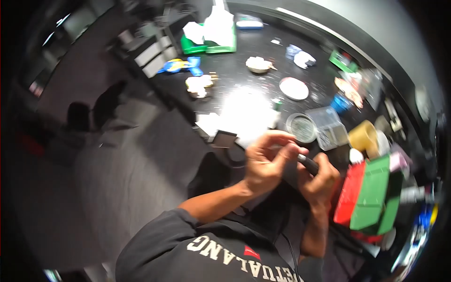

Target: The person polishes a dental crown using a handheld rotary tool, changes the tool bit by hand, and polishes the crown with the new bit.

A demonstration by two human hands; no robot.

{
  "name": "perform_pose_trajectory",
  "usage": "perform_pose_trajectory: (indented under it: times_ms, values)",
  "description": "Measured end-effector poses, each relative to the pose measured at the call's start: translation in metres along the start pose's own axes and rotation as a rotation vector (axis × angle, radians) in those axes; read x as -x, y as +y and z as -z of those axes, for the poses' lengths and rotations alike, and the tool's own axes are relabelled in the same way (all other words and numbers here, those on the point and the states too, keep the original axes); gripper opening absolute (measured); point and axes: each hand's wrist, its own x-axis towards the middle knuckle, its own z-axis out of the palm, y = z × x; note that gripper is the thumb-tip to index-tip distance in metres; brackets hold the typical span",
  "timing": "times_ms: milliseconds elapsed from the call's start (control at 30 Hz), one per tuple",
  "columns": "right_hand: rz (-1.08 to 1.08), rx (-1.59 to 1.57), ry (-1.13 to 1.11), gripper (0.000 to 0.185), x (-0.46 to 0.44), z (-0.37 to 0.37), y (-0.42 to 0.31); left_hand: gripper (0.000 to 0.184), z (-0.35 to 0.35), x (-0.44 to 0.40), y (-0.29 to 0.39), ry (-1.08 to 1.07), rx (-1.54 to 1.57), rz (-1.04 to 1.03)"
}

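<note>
My right hand [320, 178] is closed around a short black pen-like tool [308, 164] with a silvery end. That end points toward my left hand [268, 162], whose thumb and fingertips are pinched together just beside it. Whatever lies between the left fingertips is too small and blurred to make out. Just beyond the hands stand a round clear dish [301, 128] with greyish contents and a clear plastic box [327, 128]. A dark square-faced object [224, 139] sits by the table edge, left of my left hand.
A bright glare covers the black table [235, 70] ahead. A white round dish [294, 88], a cream-coloured bowl [258, 65] and crumpled pale material [198, 85] lie farther off. Red and green bins [371, 192] stand at the right, near a yellowish cup [363, 137].
</note>
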Motion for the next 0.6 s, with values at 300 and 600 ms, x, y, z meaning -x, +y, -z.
perform_pose_trajectory:
  times_ms: [300, 600]
  values:
    - [0.023, 0.022, -0.004, 0.043, 0.0008, 0.0027, 0.0009, 0.024, 0.0037, 0.0007, -0.008, -0.004, -0.01, -0.032]
    - [0.024, 0.031, -0.001, 0.044, -0.0007, 0.0015, -0.0002, 0.021, 0.007, 0.0027, -0.0137, -0.013, 0.088, -0.094]
